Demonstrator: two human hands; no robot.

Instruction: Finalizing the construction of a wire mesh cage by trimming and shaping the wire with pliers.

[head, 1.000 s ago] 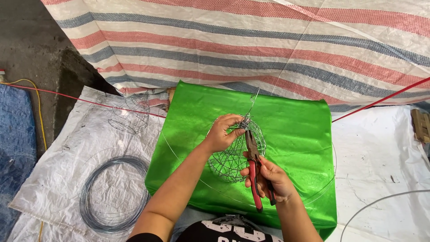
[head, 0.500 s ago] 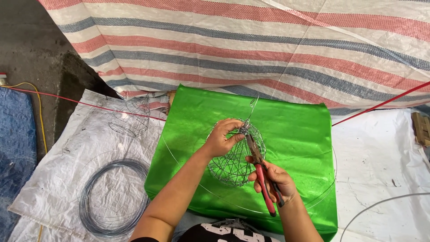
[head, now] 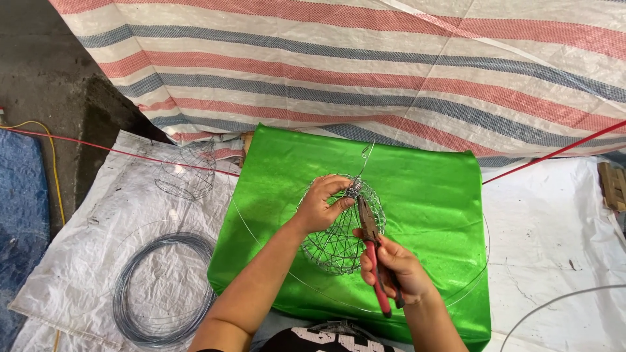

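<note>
The left hand (head: pixel 321 206) grips the top of a wire ball (head: pixel 339 225) over the middle of the green sheet (head: pixel 430 195). The right hand (head: pixel 394 267) is closed around red-handled pliers (head: pixel 373 244), whose nose pinches wire at the ball's top, beside the left fingers. If the pliers slip, the loose wire end could spring back and prick those fingers, or the ball could dent.
</note>
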